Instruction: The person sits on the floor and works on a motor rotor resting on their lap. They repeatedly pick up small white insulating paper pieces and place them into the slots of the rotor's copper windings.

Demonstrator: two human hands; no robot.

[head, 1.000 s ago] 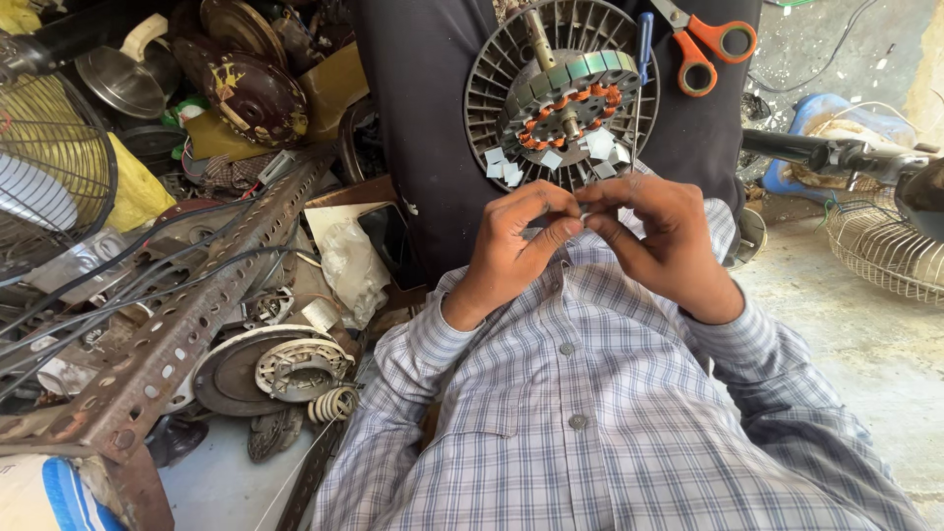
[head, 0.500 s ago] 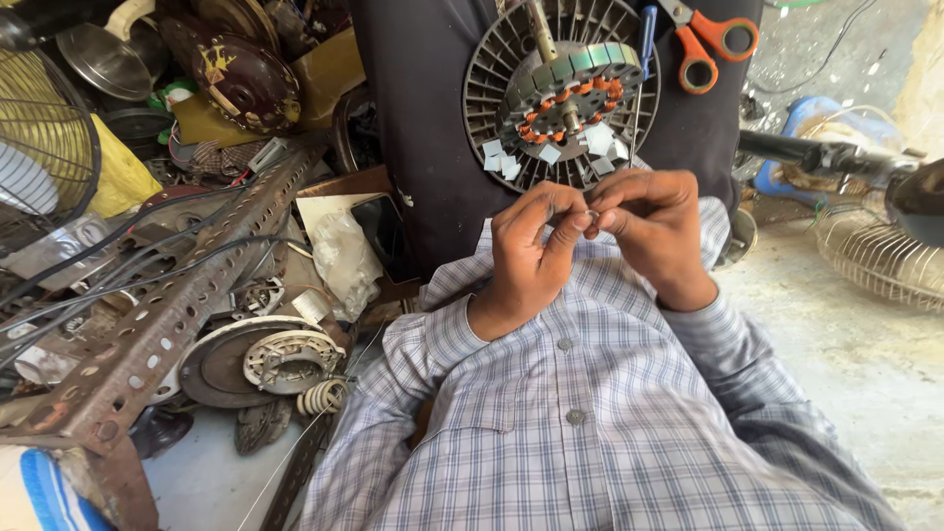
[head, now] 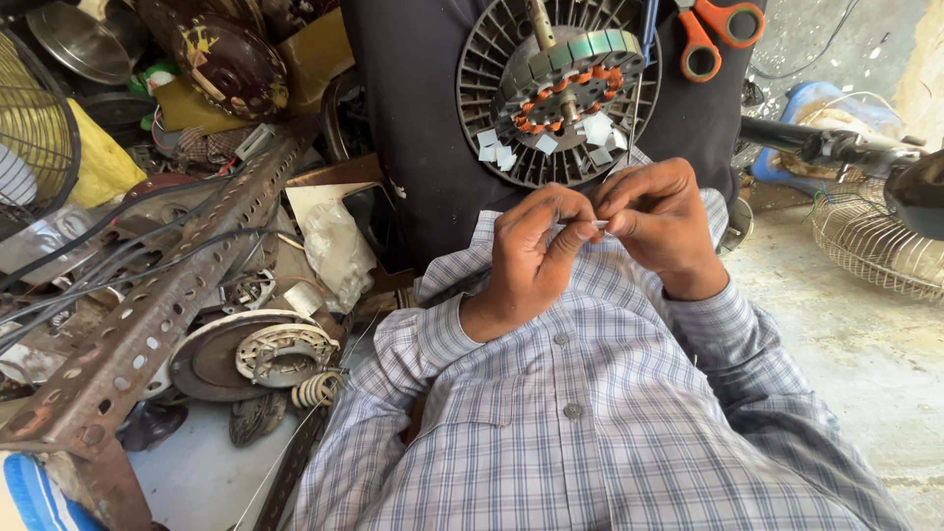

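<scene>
Head view: looks down over a checked shirt at two hands meeting in front of the chest.
Left hand (head: 531, 251): grip closed, fingertips pinching one end of a thin pale strip (head: 596, 225).
Right hand (head: 661, 221): grip closed on the strip's other end, fingers touching the left hand's.
Strip's place: between both hands, just below the fan motor (head: 560, 84).
Fan motor: round grey finned disc with copper-orange windings, small white paper squares stuck around its lower half, resting on dark cloth over the lap.
Scissors (head: 716, 29): orange-handled, upper right, beside the motor.
Left side: perforated rusty angle bar (head: 147, 315), yellow package (head: 98, 162), crumpled clear plastic bag (head: 334, 251).
Right side: wire fan guard (head: 870, 246) on the floor.
</scene>
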